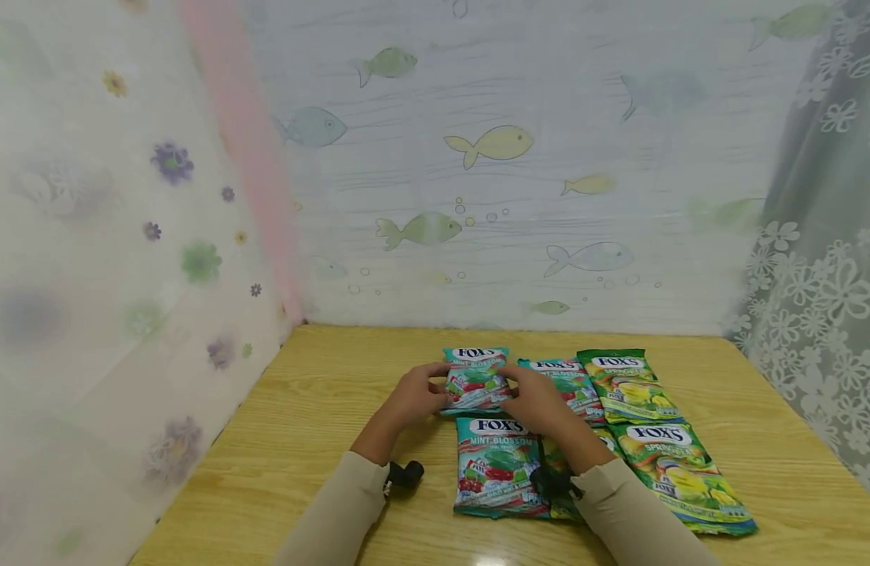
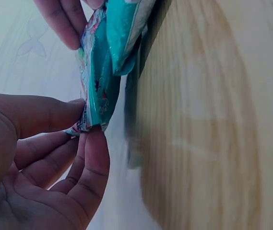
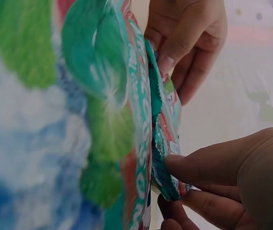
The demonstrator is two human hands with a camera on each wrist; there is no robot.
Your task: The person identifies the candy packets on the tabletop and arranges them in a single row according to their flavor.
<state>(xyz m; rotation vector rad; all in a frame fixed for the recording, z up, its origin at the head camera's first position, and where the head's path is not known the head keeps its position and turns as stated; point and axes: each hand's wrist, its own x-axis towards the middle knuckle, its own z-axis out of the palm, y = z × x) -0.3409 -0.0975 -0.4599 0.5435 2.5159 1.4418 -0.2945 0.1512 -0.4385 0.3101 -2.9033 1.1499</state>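
Two hands: grasping one Fox's Mint Blossom packet (image 1: 475, 385); my left hand (image 1: 415, 395) pinches its left edge, my right hand (image 1: 537, 401) its right edge.
Held packet: leftmost in the far row, over the wood-grain table (image 1: 335, 385); contact with the tabletop, I cannot tell.
Far row, rightward: second Mint Blossom packet (image 1: 576, 389), then a green Fox's packet (image 1: 631, 389).
Near row: third Mint Blossom packet (image 1: 497, 464), a packet partly hidden (image 1: 558, 453) by my right arm (image 1: 629, 503), second green packet (image 1: 685, 475).
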